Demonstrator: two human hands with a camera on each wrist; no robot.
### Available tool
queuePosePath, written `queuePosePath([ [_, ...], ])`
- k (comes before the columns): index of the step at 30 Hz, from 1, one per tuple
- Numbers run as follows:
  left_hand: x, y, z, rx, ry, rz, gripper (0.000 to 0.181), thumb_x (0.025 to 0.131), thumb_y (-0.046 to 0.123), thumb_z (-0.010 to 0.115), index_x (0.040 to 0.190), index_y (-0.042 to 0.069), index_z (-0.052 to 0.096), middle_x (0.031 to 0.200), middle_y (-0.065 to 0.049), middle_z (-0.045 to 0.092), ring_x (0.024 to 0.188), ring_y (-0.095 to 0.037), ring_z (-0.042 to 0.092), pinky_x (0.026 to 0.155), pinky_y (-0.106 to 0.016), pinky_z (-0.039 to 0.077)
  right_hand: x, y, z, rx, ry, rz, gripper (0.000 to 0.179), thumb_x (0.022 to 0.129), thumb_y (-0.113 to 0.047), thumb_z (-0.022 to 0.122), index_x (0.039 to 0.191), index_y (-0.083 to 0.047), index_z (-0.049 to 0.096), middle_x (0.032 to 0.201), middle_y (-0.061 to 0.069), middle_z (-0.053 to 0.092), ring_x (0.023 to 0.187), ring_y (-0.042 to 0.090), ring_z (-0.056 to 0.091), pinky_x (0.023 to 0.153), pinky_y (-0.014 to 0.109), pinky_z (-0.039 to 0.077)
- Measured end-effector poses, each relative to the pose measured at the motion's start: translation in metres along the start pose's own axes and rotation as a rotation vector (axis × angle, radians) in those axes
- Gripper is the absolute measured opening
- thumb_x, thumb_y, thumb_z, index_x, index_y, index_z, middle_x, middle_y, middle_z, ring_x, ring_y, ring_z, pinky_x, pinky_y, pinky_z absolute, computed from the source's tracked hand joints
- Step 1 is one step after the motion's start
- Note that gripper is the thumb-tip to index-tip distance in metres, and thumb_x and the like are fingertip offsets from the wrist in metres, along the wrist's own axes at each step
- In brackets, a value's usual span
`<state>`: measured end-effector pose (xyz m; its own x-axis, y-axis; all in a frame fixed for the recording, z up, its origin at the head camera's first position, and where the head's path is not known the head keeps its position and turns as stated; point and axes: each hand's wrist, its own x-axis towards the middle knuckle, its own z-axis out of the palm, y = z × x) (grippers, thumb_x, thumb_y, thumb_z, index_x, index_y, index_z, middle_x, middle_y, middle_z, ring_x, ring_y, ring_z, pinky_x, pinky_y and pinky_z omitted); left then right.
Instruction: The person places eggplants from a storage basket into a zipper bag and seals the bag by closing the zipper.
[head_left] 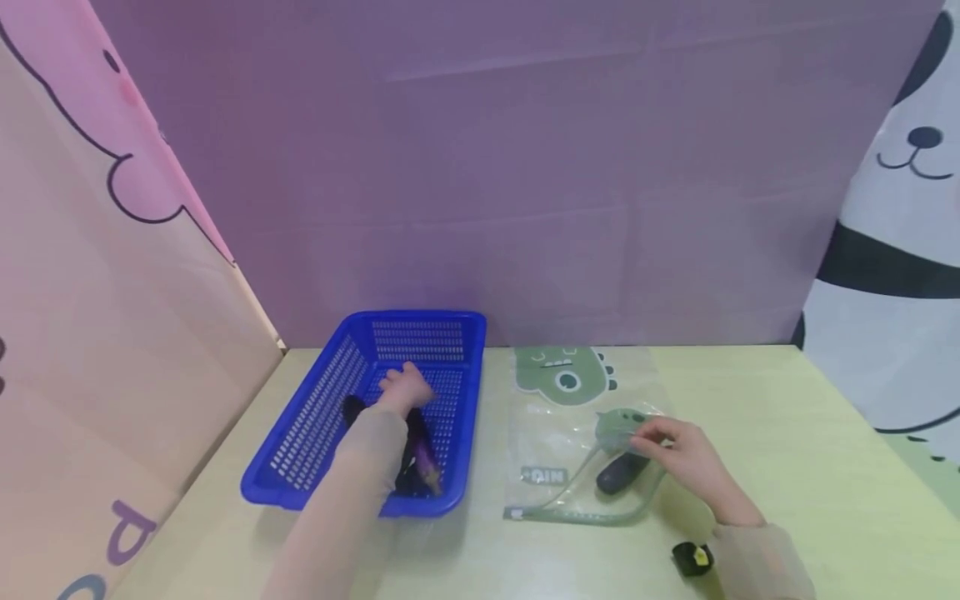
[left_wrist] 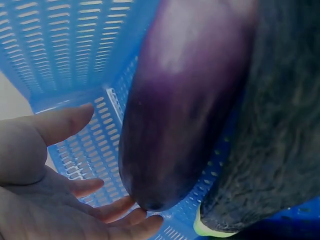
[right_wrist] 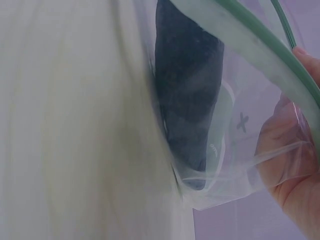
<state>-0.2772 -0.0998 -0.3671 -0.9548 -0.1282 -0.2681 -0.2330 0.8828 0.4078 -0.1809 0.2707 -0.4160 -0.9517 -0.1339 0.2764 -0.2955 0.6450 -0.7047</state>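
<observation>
My left hand (head_left: 405,388) reaches into a blue basket (head_left: 474,392), its fingers loosely spread. In the left wrist view its fingertips lie right at the blunt end of a purple eggplant (left_wrist: 175,120). Beside that eggplant lies a dark green, rough-skinned vegetable (left_wrist: 275,135) with a pale green tip. At the right, my right hand (head_left: 682,458) pinches the green-edged opening of a clear zip bag (head_left: 547,442) with green cartoon prints. Inside the bag lies a dark, elongated vegetable (right_wrist: 187,95), partly covered by the bag's film and print.
A small black object (head_left: 692,559) with a yellow mark lies near the right forearm on the pale table (head_left: 795,467). A purple cloth wall (head_left: 525,183) stands behind the table, with printed panels at the left and right sides.
</observation>
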Motion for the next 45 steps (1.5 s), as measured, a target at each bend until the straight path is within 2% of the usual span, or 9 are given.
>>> queuePosePath([
  [5, 0.002, -0.001, 0.001, 0.007, -0.002, -0.026, 0.085, 0.087, 0.021, 0.064, 0.147, -0.007, 0.012, 0.144, -0.042, 0.016, 0.133, -0.055, 0.019, 0.112, -0.061, 0.023, 0.000, 0.000, 0.001, 0.003, -0.002, -0.004, 0.005, 0.085, -0.012, 0.068, 0.086, -0.007, 0.068, 0.082, 0.002, 0.067, 0.072, -0.002, 0.052, 0.060, 0.019, 0.047],
  [11, 0.001, -0.003, 0.001, -0.051, -0.028, -0.019, 0.087, 0.085, 0.017, 0.065, 0.148, -0.007, 0.010, 0.145, -0.041, 0.016, 0.135, -0.054, 0.021, 0.110, -0.063, 0.023, 0.000, 0.000, 0.000, 0.001, 0.001, -0.003, 0.005, 0.085, -0.012, 0.068, 0.086, -0.006, 0.068, 0.083, 0.003, 0.067, 0.073, -0.001, 0.052, 0.061, 0.020, 0.048],
  [14, 0.001, -0.005, 0.002, -0.064, -0.032, 0.011, 0.073, 0.083, 0.016, 0.067, 0.140, -0.010, 0.031, 0.138, -0.037, 0.036, 0.129, -0.049, 0.037, 0.108, -0.059, 0.031, 0.000, 0.001, 0.001, 0.002, 0.000, -0.007, 0.006, 0.085, -0.012, 0.068, 0.086, -0.006, 0.068, 0.083, 0.003, 0.067, 0.073, -0.002, 0.052, 0.061, 0.020, 0.047],
  [17, 0.002, -0.007, 0.003, -0.082, -0.050, 0.042, 0.049, 0.082, 0.016, 0.069, 0.122, -0.009, 0.053, 0.121, -0.028, 0.058, 0.116, -0.041, 0.053, 0.103, -0.053, 0.041, 0.000, 0.001, 0.001, 0.000, 0.002, -0.010, 0.006, 0.085, -0.012, 0.068, 0.086, -0.006, 0.068, 0.083, 0.003, 0.067, 0.073, -0.002, 0.052, 0.061, 0.019, 0.047],
  [19, 0.003, -0.008, 0.004, -0.091, -0.073, 0.057, 0.038, 0.083, 0.017, 0.069, 0.114, -0.005, 0.061, 0.113, -0.023, 0.064, 0.109, -0.038, 0.059, 0.101, -0.050, 0.044, 0.000, 0.002, 0.001, -0.004, 0.007, -0.016, 0.005, 0.085, -0.012, 0.068, 0.086, -0.007, 0.068, 0.083, 0.003, 0.068, 0.073, -0.002, 0.052, 0.061, 0.019, 0.047],
  [31, 0.005, -0.011, 0.007, -0.021, -0.107, 0.062, 0.049, 0.085, 0.030, 0.067, 0.118, -0.006, 0.059, 0.112, -0.022, 0.064, 0.107, -0.036, 0.060, 0.099, -0.048, 0.046, 0.000, 0.003, 0.002, -0.003, 0.014, -0.034, 0.005, 0.084, -0.011, 0.068, 0.085, -0.006, 0.068, 0.081, 0.002, 0.067, 0.072, -0.002, 0.052, 0.060, 0.019, 0.047],
  [39, 0.005, -0.014, 0.007, -0.196, -0.176, 0.046, 0.047, 0.083, 0.025, 0.070, 0.112, -0.010, 0.059, 0.099, -0.024, 0.066, 0.085, -0.033, 0.066, 0.069, -0.040, 0.058, 0.000, 0.001, 0.001, 0.006, 0.001, -0.008, 0.006, 0.085, -0.012, 0.068, 0.086, -0.006, 0.068, 0.082, 0.003, 0.067, 0.073, -0.002, 0.052, 0.060, 0.019, 0.047],
  [41, 0.004, -0.014, 0.007, -0.241, -0.202, 0.031, 0.047, 0.082, 0.024, 0.072, 0.112, -0.010, 0.059, 0.098, -0.023, 0.066, 0.082, -0.032, 0.067, 0.067, -0.038, 0.058, 0.000, 0.001, 0.001, 0.005, -0.002, -0.006, 0.006, 0.085, -0.012, 0.068, 0.086, -0.006, 0.068, 0.082, 0.003, 0.067, 0.073, -0.002, 0.052, 0.061, 0.019, 0.047],
  [45, -0.001, -0.014, 0.007, -0.306, -0.249, 0.017, 0.045, 0.081, 0.022, 0.074, 0.111, -0.007, 0.058, 0.102, -0.021, 0.065, 0.083, -0.032, 0.068, 0.072, -0.039, 0.059, 0.000, 0.000, 0.001, 0.004, -0.006, 0.002, 0.006, 0.085, -0.013, 0.068, 0.086, -0.006, 0.068, 0.083, 0.002, 0.067, 0.073, -0.001, 0.052, 0.061, 0.019, 0.047],
])
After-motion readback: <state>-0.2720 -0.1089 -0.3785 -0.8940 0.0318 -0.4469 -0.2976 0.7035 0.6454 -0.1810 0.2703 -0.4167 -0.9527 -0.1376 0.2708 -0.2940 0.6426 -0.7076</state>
